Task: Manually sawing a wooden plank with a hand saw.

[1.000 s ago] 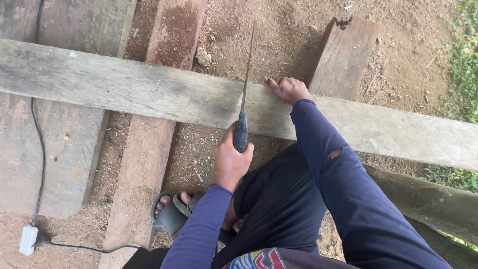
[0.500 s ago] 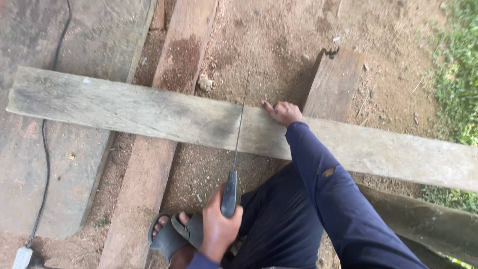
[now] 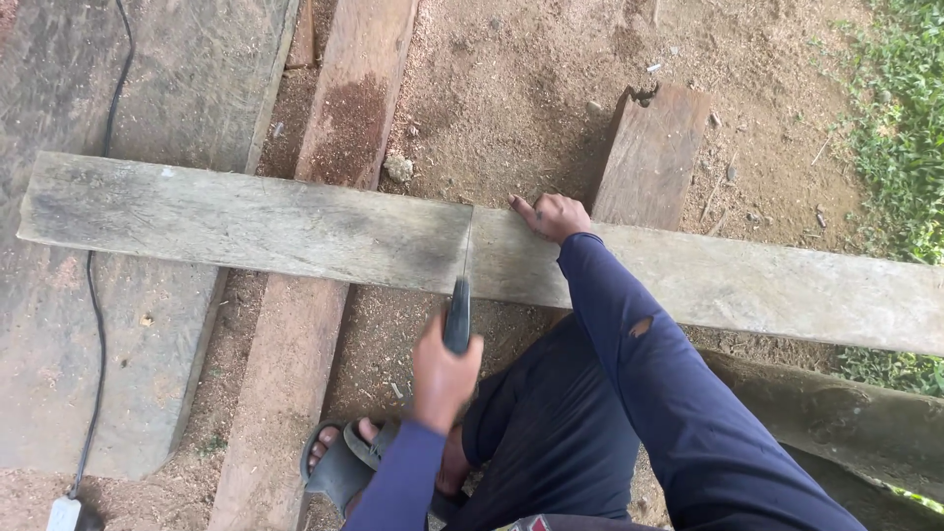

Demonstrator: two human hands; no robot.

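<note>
A long weathered wooden plank [image 3: 246, 221] lies crosswise over other timbers. My left hand [image 3: 442, 379] grips the dark handle of a hand saw [image 3: 458, 313]. Its thin blade, seen edge-on, stands in a cut across the plank's width. My right hand [image 3: 553, 214] presses flat on the plank just right of the cut, fingers at the far edge. Both arms wear dark blue sleeves; the right one has a small hole. My foot in a grey sandal [image 3: 344, 467] rests on the ground below the plank.
Two thick beams [image 3: 334, 147] [image 3: 651, 157] run under the plank on sawdust-covered soil. A wide grey slab [image 3: 118, 374] lies at left with a black cable [image 3: 98, 324] leading to a white plug [image 3: 64, 513]. Grass [image 3: 900, 128] grows at right.
The saw was drawn back toward me, then pushed forward again, so its handle is near the plank's near edge. My right hand stayed on the plank. The view shifted slightly.
</note>
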